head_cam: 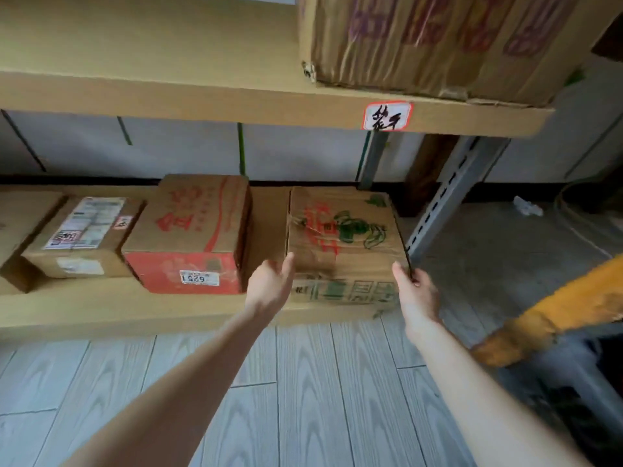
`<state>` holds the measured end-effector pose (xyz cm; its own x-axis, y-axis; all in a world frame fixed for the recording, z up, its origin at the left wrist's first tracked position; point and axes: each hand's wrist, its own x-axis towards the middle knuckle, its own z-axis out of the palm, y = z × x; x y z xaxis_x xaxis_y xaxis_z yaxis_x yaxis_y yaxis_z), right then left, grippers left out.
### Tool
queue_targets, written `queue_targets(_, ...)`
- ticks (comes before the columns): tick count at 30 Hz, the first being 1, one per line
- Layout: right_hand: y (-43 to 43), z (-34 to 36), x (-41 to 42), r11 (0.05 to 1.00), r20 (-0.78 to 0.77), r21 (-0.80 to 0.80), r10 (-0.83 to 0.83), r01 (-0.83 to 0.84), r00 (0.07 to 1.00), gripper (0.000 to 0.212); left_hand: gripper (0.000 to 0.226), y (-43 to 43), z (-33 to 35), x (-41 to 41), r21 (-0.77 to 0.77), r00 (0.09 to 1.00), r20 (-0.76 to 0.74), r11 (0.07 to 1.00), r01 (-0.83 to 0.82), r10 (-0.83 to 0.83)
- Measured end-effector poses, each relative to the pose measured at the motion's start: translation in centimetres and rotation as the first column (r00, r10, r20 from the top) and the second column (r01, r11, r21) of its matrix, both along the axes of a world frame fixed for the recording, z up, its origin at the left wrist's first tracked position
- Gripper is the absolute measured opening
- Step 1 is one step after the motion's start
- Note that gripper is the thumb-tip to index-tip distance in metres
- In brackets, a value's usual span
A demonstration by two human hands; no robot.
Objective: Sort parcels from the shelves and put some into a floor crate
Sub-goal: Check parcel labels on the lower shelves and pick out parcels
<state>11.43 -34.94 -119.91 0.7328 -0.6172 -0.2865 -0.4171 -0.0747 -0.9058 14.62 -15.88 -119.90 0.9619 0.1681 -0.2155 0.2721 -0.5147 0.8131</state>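
A brown carton with green and red print [344, 237] sits at the right end of the low shelf [101, 308]. My left hand [271, 281] is at the carton's front left corner, thumb up against its left side, fingers relaxed. My right hand [416, 289] is at the front right corner, with the thumb on the front face and the fingers round the right edge. To the left stand a red and brown carton [192, 237] with a 6251 sticker and a brown parcel [86, 237] with a white shipping label.
A large taped carton [435, 42] sits on the upper shelf [202, 99], above a handwritten label [387, 116]. A grey slotted shelf post [448, 197] stands right of the carton. A yellow bar [553, 315] juts in at the right. Grey plank floor [303, 399] lies below.
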Motion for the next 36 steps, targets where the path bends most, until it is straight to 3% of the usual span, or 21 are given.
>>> queue_targets(4,-0.1,-1.2,-0.1,0.999,0.061,0.027,-0.023,0.021,0.998,0.035,0.037,-0.6,-1.2,-0.2,-0.058,0.999,0.031,0.998,0.009,-0.007)
queue_targets(7,0.0,-1.4,-1.0,0.997,0.092,0.067,-0.052,0.046,0.994,0.032,0.038,-0.2,-1.5,-1.6,-0.254,0.994,0.048,0.964,-0.08,0.096)
queue_targets(9,0.1,-1.5,-1.8,0.989,0.087,0.135,-0.064,0.052,0.994,0.03,0.043,0.5,-1.4,-2.7,-0.439,0.984,0.059,0.89,-0.123,0.166)
queue_targets(12,0.2,-1.5,-3.1,0.968,0.07,0.252,-0.015,-0.003,0.997,0.034,0.032,1.8,-0.4,-4.3,-0.494,0.965,0.125,0.858,-0.142,0.231)
queue_targets(15,0.6,-1.0,-3.7,0.933,0.041,0.318,0.165,-0.169,0.985,0.04,0.058,3.1,0.3,-4.5,-0.534,0.956,0.111,0.828,-0.173,0.271)
queue_targets(16,0.8,-0.8,-3.6,0.941,0.001,0.254,0.233,-0.225,0.973,0.04,0.072,3.4,0.5,-4.5,-0.583,0.964,0.076,0.796,-0.163,0.254)
queue_targets(18,1.6,0.2,-3.4,0.929,-0.109,-0.103,0.345,-0.356,0.932,0.037,0.094,3.7,1.3,-4.7,-0.669,0.977,0.027,0.731,-0.139,0.211)
queue_targets(20,2.8,2.3,-3.4,0.808,-0.11,-0.417,0.41,-0.417,0.905,0.035,0.093,3.5,1.8,-5.0,-0.725,0.979,0.0,0.674,-0.14,0.204)
queue_targets(22,5.2,5.0,-3.5,0.773,0.003,-0.435,0.515,-0.462,0.857,0.042,0.078,3.0,1.9,-5.1,-0.763,0.98,0.004,0.634,-0.124,0.197)
queue_targets(25,9.0,7.3,-3.0,0.783,0.104,-0.35,0.578,-0.514,0.809,0.053,0.033,1.4,2.7,-5.5,-0.758,0.975,0.072,0.647,-0.082,0.209)
queue_targets(28,10.0,7.2,-2.4,0.83,0.159,-0.416,0.469,-0.372,0.869,0.043,0.014,0.5,3.5,-5.7,-0.779,0.965,0.135,0.626,-0.036,0.224)
queue_targets(31,8.1,7.0,-2.5,0.944,0.302,-0.192,0.316,-0.268,0.899,0.028,0.017,0.7,3.4,-6.1,-0.785,0.974,0.152,0.619,0.017,0.166)
queue_targets(33,6.5,6.9,-3.0,0.968,0.343,0.035,0.222,-0.249,0.913,0.013,0.015,0.9,1.9,-6.0,-0.683,0.983,0.132,0.731,-0.001,0.124)
queue_targets(36,4.4,6.5,-3.8,0.918,0.36,0.335,0.081,-0.21,0.929,0.006,0.053,0.6,-1.2,-6.2,-0.519,0.993,-0.12,0.853,-0.065,0.002)
